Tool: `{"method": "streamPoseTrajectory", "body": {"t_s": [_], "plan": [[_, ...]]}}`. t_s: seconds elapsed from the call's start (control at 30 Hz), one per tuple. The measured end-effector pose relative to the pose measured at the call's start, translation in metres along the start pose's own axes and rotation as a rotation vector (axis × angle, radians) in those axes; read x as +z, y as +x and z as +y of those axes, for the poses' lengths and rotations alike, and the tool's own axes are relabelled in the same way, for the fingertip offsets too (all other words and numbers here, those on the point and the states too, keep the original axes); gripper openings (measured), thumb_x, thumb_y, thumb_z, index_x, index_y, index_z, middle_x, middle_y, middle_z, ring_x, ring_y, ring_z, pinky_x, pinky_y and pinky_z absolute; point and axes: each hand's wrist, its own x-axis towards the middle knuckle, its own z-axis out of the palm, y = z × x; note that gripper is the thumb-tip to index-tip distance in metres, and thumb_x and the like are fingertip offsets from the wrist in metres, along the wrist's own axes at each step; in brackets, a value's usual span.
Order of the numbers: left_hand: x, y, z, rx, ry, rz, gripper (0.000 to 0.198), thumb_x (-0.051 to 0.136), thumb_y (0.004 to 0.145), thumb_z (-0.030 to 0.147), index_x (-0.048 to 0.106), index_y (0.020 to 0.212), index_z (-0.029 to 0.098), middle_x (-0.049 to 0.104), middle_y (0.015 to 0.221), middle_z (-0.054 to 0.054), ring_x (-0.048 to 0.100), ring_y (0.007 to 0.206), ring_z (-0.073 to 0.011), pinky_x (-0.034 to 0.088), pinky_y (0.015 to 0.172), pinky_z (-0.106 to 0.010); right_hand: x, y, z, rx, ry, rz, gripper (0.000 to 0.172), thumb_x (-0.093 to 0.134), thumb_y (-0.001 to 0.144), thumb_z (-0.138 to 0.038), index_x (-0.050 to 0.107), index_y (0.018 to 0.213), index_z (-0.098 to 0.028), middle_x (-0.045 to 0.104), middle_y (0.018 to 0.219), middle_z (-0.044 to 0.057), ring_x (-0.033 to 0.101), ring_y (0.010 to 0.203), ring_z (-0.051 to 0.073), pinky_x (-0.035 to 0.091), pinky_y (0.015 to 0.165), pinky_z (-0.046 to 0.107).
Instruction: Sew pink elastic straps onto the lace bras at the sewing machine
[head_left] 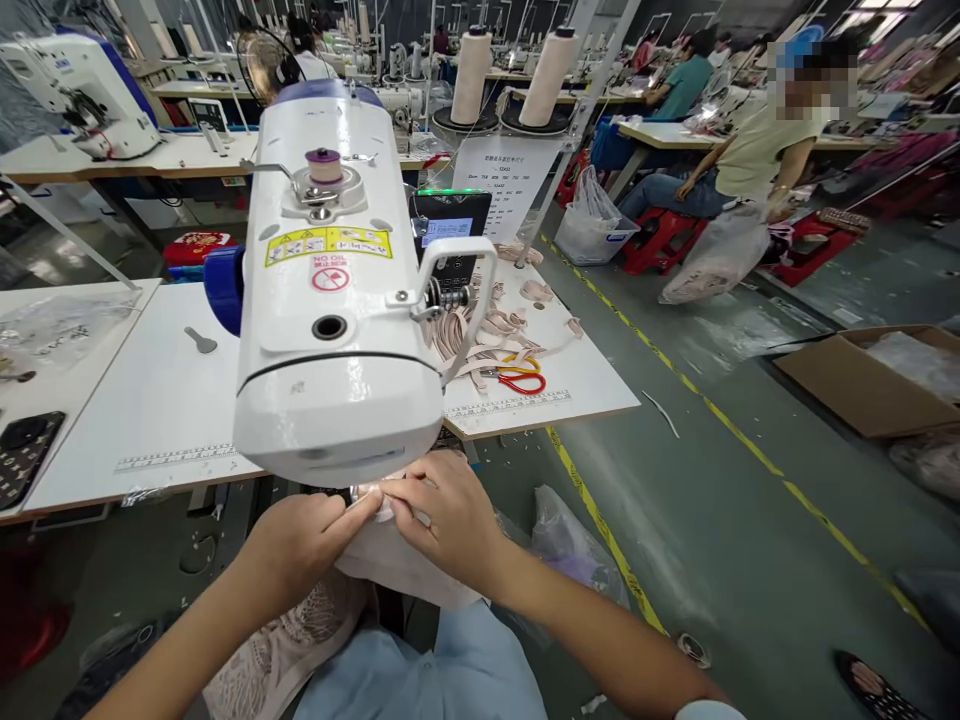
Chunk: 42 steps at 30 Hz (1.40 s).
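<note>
A white sewing machine (pixel 337 300) fills the middle of the view, and both hands are at the near end of its head. With thumb and fingers closed, my right hand (pixel 450 515) grips a pale pink piece of fabric (pixel 405 565). My left hand (pixel 304 545) meets it from the other side, index finger stretched to the same cloth and the other fingers curled. The fingertips nearly touch. The cloth hangs down over my lap, beside a pale lace piece (pixel 292 650). The machine head hides the needle and presser foot.
Red-and-orange-handled scissors (pixel 523 382) lie by a heap of beige strips (pixel 457 335) at the table's right. A phone (pixel 28 455) lies at far left. Thread cones (pixel 472 75) stand behind. A co-worker (pixel 772 150) sits at right, near a plastic bag (pixel 716 260) and a cardboard box (pixel 870 385).
</note>
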Motion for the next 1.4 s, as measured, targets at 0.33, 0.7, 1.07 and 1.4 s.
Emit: {"method": "streamPoseTrajectory", "body": {"t_s": [0.33, 0.7, 1.07, 1.4], "plan": [[-0.011, 0.019, 0.038, -0.233, 0.044, -0.019, 0.040, 0.039, 0.089, 0.006, 0.046, 0.129, 0.010, 0.049, 0.058, 0.004, 0.047, 0.046, -0.0169, 0.024, 0.046, -0.033, 0.011, -0.018, 0.008, 0.272, 0.433, -0.045, 0.042, 0.049, 0.092, -0.023, 0.049, 0.133, -0.026, 0.043, 0.138, 0.011, 0.056, 0.073, 0.012, 0.052, 0.068, 0.031], [-0.019, 0.040, 0.057, -0.419, 0.126, 0.008, 0.036, 0.044, 0.088, 0.007, 0.048, 0.123, 0.009, 0.052, 0.057, 0.004, 0.052, 0.044, -0.0161, 0.028, 0.045, -0.032, -0.007, 0.028, 0.025, 0.223, 0.478, -0.102, 0.031, 0.053, 0.077, -0.010, 0.070, 0.100, -0.021, 0.060, 0.107, 0.006, 0.059, 0.099, 0.021, 0.049, 0.085, 0.032], [-0.024, 0.049, 0.060, -0.473, 0.204, -0.041, 0.031, 0.044, 0.087, 0.006, 0.050, 0.116, 0.012, 0.046, 0.052, 0.006, 0.050, 0.041, -0.0157, 0.027, 0.044, -0.031, -0.015, 0.054, 0.030, 0.199, 0.548, -0.188, 0.034, 0.055, 0.068, -0.008, 0.071, 0.095, -0.020, 0.064, 0.116, 0.006, 0.059, 0.107, 0.022, 0.048, 0.092, 0.034], [-0.018, 0.044, 0.060, -0.472, 0.201, -0.019, 0.028, 0.049, 0.088, 0.010, 0.051, 0.116, 0.012, 0.051, 0.055, 0.006, 0.053, 0.043, -0.0138, 0.029, 0.044, -0.030, -0.018, 0.057, 0.030, 0.230, 0.610, -0.239, 0.032, 0.055, 0.071, -0.009, 0.071, 0.098, -0.018, 0.060, 0.120, 0.008, 0.058, 0.108, 0.022, 0.050, 0.085, 0.030]]}}
